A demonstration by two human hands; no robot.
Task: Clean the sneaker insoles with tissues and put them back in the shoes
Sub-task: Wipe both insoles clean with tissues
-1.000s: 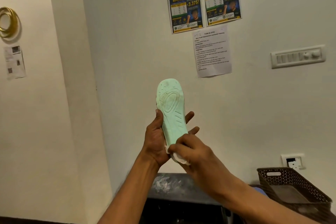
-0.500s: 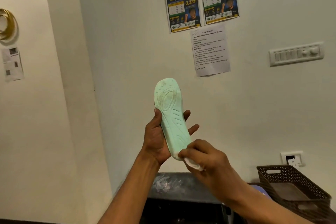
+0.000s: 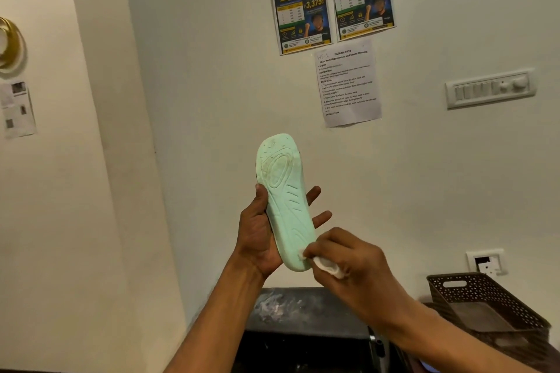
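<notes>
A pale mint-green insole (image 3: 285, 197) stands nearly upright in front of the wall, its grooved underside facing me. My left hand (image 3: 260, 233) grips its lower half, thumb on the left edge and fingertips showing past the right edge. My right hand (image 3: 348, 263) is closed on a crumpled white tissue (image 3: 325, 265) pressed against the insole's bottom end. No shoes are in view.
A dark perforated plastic basket (image 3: 485, 303) sits at the lower right on a dark surface (image 3: 303, 309) below my hands. Posters and a printed sheet (image 3: 348, 83), a switch panel (image 3: 489, 89) and a socket (image 3: 485, 262) are on the wall.
My right hand with the tissue has slid down and to the right along the insole to its bottom end. The insole has tilted slightly, its top leaning left.
</notes>
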